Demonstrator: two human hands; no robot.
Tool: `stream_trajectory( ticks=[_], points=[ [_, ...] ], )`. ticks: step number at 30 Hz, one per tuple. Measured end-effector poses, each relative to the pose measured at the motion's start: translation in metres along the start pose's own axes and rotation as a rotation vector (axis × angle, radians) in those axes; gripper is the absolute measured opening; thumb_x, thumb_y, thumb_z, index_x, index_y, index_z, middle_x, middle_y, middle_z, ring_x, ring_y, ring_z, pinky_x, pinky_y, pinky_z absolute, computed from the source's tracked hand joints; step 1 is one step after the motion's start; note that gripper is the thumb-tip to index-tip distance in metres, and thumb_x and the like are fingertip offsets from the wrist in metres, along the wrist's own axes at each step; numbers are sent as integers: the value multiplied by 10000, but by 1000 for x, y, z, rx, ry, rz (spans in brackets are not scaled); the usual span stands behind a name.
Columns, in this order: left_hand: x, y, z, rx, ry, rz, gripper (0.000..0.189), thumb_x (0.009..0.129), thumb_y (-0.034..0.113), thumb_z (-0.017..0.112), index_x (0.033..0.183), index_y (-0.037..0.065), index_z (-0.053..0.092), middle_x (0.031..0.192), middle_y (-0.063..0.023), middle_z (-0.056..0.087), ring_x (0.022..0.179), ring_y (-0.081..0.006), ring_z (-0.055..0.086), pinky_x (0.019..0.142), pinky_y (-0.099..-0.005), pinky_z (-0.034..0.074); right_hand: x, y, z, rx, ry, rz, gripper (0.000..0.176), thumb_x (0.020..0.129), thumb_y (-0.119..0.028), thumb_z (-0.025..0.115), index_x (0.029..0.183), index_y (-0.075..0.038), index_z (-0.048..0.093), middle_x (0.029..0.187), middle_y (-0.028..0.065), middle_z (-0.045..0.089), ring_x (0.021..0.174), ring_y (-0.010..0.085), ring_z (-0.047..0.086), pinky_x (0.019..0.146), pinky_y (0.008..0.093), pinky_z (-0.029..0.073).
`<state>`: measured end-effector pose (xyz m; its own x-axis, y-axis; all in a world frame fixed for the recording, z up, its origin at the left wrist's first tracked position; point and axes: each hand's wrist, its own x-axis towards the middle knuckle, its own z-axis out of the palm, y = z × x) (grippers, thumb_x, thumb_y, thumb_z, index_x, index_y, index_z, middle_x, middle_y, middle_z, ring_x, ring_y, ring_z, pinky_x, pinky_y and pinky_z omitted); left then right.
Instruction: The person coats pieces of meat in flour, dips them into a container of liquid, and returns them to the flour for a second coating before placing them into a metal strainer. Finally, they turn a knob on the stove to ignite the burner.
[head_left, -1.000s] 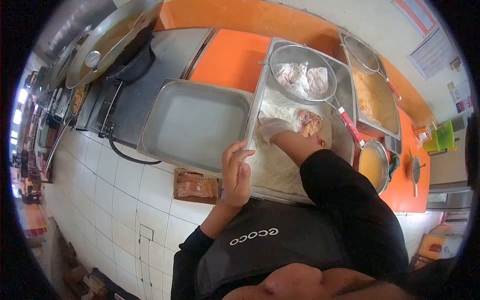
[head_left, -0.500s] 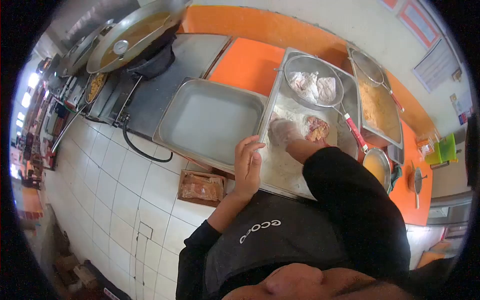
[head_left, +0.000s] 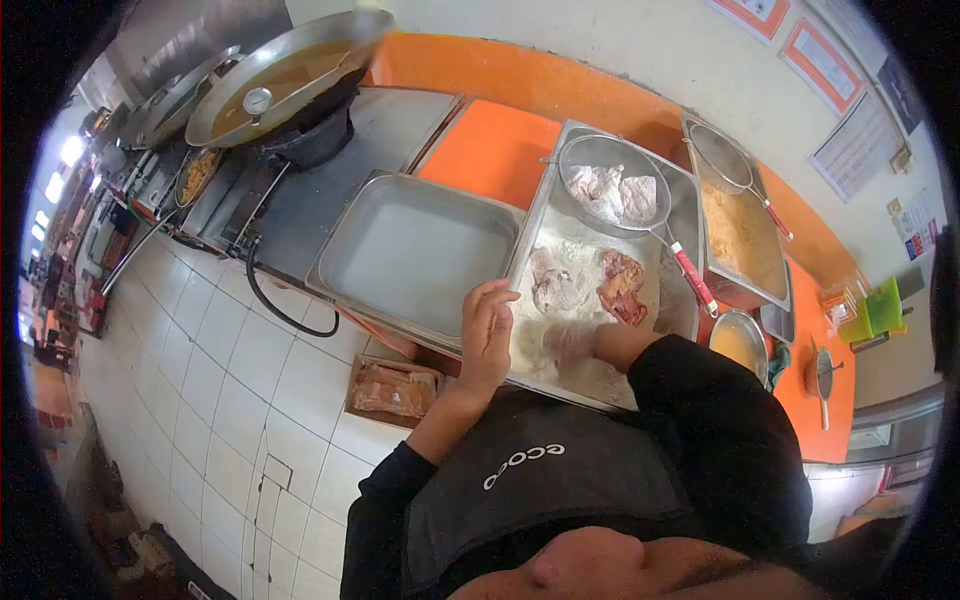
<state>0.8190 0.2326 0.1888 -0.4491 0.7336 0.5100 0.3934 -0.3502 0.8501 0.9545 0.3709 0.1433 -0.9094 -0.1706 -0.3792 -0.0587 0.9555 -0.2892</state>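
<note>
Right hand [head_left: 566, 344] shifted toward steel pan [head_left: 681, 308]'s near edge; grip blurred, can't tell. Left hand [head_left: 486, 332] slack, empty, by left rim. Strainer [head_left: 612, 152] spans far end, likely so flour [head_left: 586, 264] falls back.

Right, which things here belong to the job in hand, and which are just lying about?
In the job: right hand, powder tray, raw-looking piece, powdered piece, strainer of coated pieces.
Apparently lying about: green container, wall notices, long-handled utensil.
</note>
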Motion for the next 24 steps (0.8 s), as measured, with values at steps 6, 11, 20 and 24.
stream_trajectory(
  ticks=[6, 11, 20, 24],
  points=[
    [-1, 0, 3, -9, 9, -24, 266, 910, 214, 412, 958, 1, 564, 1106, -148, 476, 1036, -280, 439, 908, -356, 332, -13, 91, -18, 76, 214, 337, 433, 662, -158, 609, 1077, -55, 545, 1036, 167, 566, 980, 313, 530, 824, 367, 424],
    [-1, -1, 4, 36, 20, -18, 240, 905, 206, 417, 956, 26, 567, 1101, -146, 482, 1035, -279, 438, 907, -353, 331, 18, 116, -11, 247, 335, 531, 442, 683, -243, 615, 1088, -71, 573, 1115, 181, 553, 1037, 305, 523, 850, 362, 421],
    [-1, -2, 4, 11, 38, 4, 261, 907, 207, 408, 948, 5, 568, 1088, -146, 494, 1032, -276, 443, 916, -358, 327, -23, 58, -88, 163, 267, 686, 474, 747, -406, 574, 1042, -35, 569, 970, 195, 602, 911, 318, 580, 786, 383, 449],
    [-2, -1, 3, 15, 30, 10, 262, 908, 204, 403, 949, 6, 570, 1087, -150, 494, 1032, -276, 444, 920, -360, 325, -29, 37, -101, -69, 293, 653, 341, 823, -273, 479, 1024, -14, 569, 1001, 195, 587, 881, 311, 590, 779, 380, 459]
  ],
)
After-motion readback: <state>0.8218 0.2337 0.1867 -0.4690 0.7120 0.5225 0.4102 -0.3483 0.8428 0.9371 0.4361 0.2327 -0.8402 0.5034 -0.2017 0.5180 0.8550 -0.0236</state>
